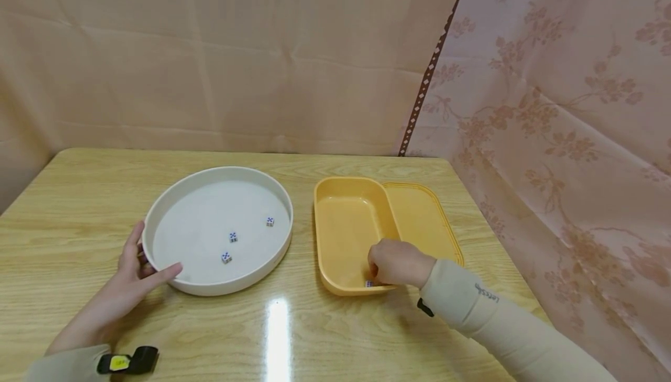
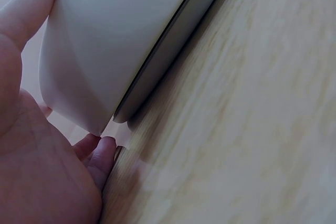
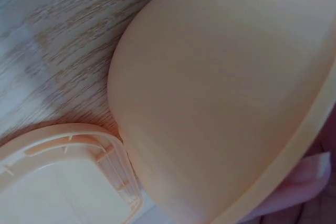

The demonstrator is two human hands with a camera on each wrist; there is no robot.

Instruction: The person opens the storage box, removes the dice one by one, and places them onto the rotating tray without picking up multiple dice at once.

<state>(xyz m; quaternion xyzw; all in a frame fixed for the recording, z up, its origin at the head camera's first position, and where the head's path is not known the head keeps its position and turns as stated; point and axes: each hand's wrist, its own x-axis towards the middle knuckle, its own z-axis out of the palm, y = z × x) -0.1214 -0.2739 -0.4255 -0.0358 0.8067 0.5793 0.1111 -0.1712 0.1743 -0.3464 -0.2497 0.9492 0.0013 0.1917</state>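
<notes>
My left hand [image 1: 131,268] holds the rim of a round white tray [image 1: 209,289]. Its thumb lies over the rim, and in the left wrist view the fingers [image 2: 102,156] reach low against the outer wall. Three white dice lie in the tray: one die [image 1: 269,221] toward the right, another die [image 1: 233,237] near the middle, and a third die [image 1: 226,258] nearer the front. My right hand [image 1: 399,261] reaches down into a yellow-orange box [image 1: 346,225], beside a die [image 1: 369,283] at its front end. The box wall hides most of its fingers; I cannot tell whether they pinch anything.
An orange lid [image 1: 424,219] lies against the box's right side, partly hidden by it. Everything stands on a wood-grain table [image 1: 209,341]. A plain curtain [image 1: 236,67] hangs along the back, a flowered curtain [image 1: 576,137] along the right.
</notes>
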